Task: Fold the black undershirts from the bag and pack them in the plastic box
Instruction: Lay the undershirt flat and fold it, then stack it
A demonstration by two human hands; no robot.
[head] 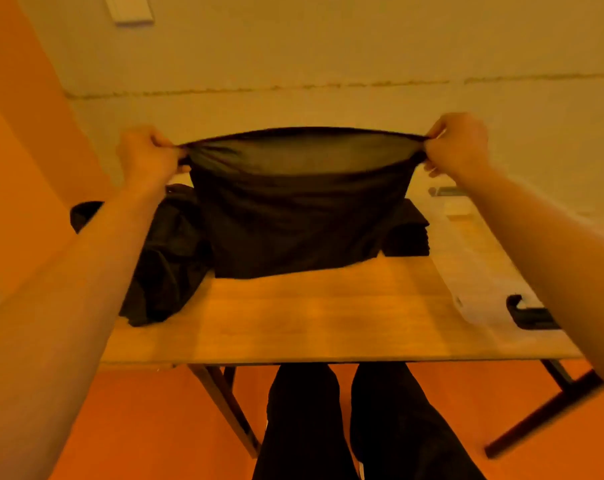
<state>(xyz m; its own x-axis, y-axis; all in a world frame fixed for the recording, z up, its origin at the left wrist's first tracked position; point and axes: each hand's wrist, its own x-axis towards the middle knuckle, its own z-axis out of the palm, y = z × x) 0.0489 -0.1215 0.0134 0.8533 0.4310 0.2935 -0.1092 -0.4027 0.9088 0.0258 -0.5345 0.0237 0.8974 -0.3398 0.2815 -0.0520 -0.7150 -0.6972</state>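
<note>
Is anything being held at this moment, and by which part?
A black undershirt, stretched between both hands: left hand and right hand each pinch one end of its open top edge.

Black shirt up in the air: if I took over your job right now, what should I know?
The left hand and right hand each pinch one end of the black undershirt, stretched above the table.
A crumpled dark heap lies at the left; a folded dark stack sits at the back right.
Done: some shirts look folded.
Left: fold this one, then the heap, and pack everything.
</note>
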